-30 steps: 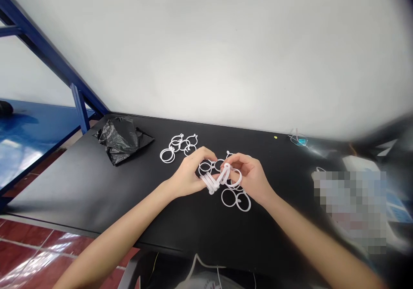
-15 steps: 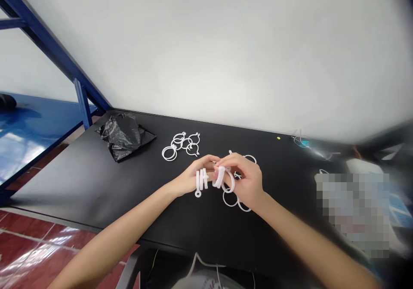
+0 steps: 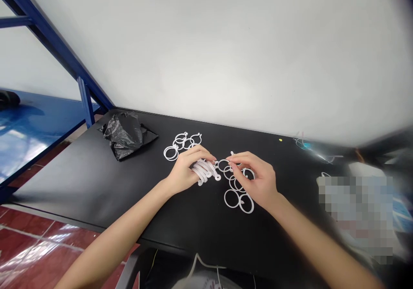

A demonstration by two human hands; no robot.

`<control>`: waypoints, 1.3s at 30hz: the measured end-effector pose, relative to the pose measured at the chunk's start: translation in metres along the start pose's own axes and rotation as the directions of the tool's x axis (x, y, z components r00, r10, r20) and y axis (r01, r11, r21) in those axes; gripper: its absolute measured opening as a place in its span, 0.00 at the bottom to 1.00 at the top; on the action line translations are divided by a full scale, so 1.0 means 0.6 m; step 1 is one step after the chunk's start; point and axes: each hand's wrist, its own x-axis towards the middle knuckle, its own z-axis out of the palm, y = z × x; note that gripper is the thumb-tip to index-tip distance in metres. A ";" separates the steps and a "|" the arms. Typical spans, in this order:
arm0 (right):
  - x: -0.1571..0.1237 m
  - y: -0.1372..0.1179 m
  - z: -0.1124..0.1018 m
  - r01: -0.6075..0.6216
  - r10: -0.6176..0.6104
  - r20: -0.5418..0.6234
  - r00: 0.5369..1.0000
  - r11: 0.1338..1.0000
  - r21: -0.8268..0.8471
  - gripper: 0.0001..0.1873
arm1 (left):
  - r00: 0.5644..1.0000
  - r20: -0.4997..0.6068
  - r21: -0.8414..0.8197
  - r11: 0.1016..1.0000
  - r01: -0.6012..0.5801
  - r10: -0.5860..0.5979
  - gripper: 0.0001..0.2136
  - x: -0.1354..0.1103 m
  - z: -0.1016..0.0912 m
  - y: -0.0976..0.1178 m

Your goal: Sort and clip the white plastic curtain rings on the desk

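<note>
In the head view, several white curtain rings [image 3: 202, 171] with small eyelets are bunched together in my left hand [image 3: 187, 168], its fingers closed round them. My right hand [image 3: 258, 177] pinches the edge of another white ring [image 3: 223, 165] between thumb and fingertips, just right of the bunch. Beneath and beside the right hand lies a loose group of white rings [image 3: 232, 198] on the black table, partly covered by the fingers. Behind my left hand rests a second cluster of white rings [image 3: 171, 153], some overlapping.
A crumpled black plastic bag [image 3: 125, 136] lies at the table's back left. Toward the right is a pale, partly pixelated bag [image 3: 355, 215], with a clear wrapper [image 3: 305, 144] behind it. A blue metal frame [image 3: 84, 99] stands at the left. The black table [image 3: 112, 190] meets a white wall.
My hands have moved apart. The rings that hung from my left fingers are now bunched in that hand. My right hand has shifted right and down to a ring beside the table group.
</note>
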 end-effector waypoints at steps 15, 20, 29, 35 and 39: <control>0.030 0.031 0.071 0.043 0.244 0.480 0.843 0.858 -0.511 0.04 | 0.956 0.027 -0.113 0.949 0.293 -0.292 0.15 0.008 -0.017 -0.010; 0.050 0.037 0.080 -0.050 0.343 0.479 0.808 0.850 -0.524 0.11 | 0.951 0.034 -0.119 0.943 0.310 -0.309 0.16 0.011 -0.017 -0.016; 0.081 0.057 0.031 -0.233 0.389 0.385 0.837 0.890 -0.392 0.05 | 0.991 0.008 0.066 0.989 0.134 -0.135 0.11 0.014 -0.016 -0.008; 0.100 0.001 -0.044 -0.459 0.448 0.170 0.878 0.888 0.029 0.04 | 0.996 0.087 0.124 0.991 -0.043 0.032 0.14 0.082 -0.018 0.051; 0.104 -0.025 -0.077 -0.453 0.452 0.029 0.892 0.890 0.047 0.06 | 0.981 0.171 0.101 0.989 -0.112 0.094 0.14 0.126 -0.005 0.100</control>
